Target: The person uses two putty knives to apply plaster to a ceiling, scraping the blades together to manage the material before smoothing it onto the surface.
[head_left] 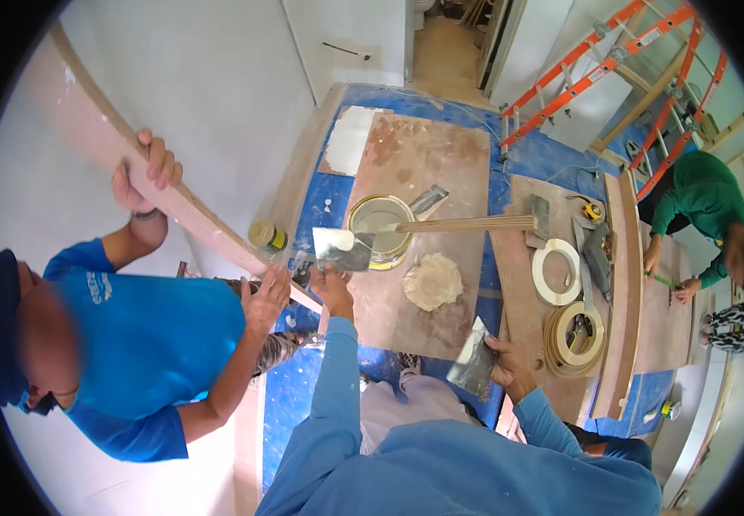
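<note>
My left hand (334,292) grips a wide putty knife (356,256) with a white dab of filler on its blade, beside the near left rim of an open bucket (408,249). In my right hand (512,368) is a second wide putty knife (472,359), its grey blade smeared and pointing left. The bucket holds pale filler, and a wooden stick (475,224) reaches from it to the right. Just past its far right rim lies another putty knife (429,199). A round, cream-crusted disc (434,282) sits on the brown board (376,320) below the bucket.
At left, a person in blue (148,344) holds a long board (187,211) near a yellowish can (267,235). On the right are edge-band rolls (555,272), a drill (598,256), a tape measure (592,211), an orange ladder (574,90) and a bending person in green (705,202).
</note>
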Tool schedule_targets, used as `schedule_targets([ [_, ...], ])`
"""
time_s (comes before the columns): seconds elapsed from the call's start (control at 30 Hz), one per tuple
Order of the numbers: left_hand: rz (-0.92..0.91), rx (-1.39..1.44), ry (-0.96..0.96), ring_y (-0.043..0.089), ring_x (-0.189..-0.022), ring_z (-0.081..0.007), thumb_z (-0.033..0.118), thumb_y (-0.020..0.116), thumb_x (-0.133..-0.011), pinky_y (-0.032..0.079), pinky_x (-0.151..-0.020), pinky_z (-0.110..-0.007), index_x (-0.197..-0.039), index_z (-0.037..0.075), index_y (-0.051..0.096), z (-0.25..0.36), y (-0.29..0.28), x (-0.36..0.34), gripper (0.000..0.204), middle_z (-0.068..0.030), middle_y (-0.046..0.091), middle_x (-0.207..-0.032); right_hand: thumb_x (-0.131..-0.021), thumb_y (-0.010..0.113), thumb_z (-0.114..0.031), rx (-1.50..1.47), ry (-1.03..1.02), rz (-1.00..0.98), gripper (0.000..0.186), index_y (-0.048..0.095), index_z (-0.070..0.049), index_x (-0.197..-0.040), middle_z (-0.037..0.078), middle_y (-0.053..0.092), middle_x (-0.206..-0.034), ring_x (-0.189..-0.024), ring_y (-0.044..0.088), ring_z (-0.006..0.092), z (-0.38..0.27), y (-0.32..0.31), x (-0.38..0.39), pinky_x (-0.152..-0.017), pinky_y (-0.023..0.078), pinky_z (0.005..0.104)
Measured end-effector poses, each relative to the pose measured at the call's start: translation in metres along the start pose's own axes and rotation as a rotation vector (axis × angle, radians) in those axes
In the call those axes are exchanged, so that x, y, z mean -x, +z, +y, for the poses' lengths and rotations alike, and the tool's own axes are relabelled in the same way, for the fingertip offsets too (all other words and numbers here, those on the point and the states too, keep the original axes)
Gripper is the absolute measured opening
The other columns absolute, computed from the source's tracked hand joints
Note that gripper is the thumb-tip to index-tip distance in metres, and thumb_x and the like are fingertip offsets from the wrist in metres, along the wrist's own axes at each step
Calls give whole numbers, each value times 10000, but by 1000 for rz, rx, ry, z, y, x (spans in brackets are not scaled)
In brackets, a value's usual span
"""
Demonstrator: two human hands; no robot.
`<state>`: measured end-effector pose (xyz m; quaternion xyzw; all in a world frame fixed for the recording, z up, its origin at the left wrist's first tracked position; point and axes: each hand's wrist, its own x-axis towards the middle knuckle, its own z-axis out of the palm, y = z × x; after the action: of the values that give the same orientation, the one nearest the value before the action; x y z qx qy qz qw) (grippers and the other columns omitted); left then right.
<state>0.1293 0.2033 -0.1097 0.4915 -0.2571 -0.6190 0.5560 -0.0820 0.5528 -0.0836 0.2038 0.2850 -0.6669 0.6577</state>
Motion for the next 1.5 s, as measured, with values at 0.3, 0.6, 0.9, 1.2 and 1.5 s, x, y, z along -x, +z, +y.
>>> schedule_targets([
  [0.3,40,161,-119,660,-773,-199,47,518,-942,574,-628,-369,-1175,56,576,-7,-80,69,240,-85,664,-990,-862,621,-56,119,-134,-21,428,535,27,-1272,183,616,-1222,-1131,612,343,5,48,-21,-1016,482,516],
  [0.6,-234,266,5,631,-695,-138,51,577,-911,551,-647,-288,-1133,-59,615,172,-194,205,251,-77,665,-868,-712,630,-33,478,5,-190,556,536,27,-1256,159,642,-1153,-1076,631,351,55,103,-75,-989,499,527],
  [0.9,526,238,718,646,-952,-214,59,594,-904,506,-885,-338,-1186,-68,562,342,-392,344,311,-109,660,-1034,-739,663,52,1534,195,-917,492,578,-21,-1218,92,647,-1079,-1049,628,244,252,164,-108,-918,503,373],
  [1.2,816,413,973,721,-811,-223,121,501,-1005,644,-644,-393,-1214,17,563,317,-589,396,242,-121,697,-1016,-806,637,47,1105,964,-667,368,591,-22,-1164,63,653,-1028,-951,661,202,560,267,0,-840,552,350],
  [1.5,1098,380,1117,713,-872,-203,106,532,-995,638,-712,-358,-1288,41,526,349,-629,412,300,-103,683,-1088,-800,616,60,1032,1135,-913,392,553,18,-1185,105,636,-1077,-978,658,226,767,299,47,-878,560,360],
])
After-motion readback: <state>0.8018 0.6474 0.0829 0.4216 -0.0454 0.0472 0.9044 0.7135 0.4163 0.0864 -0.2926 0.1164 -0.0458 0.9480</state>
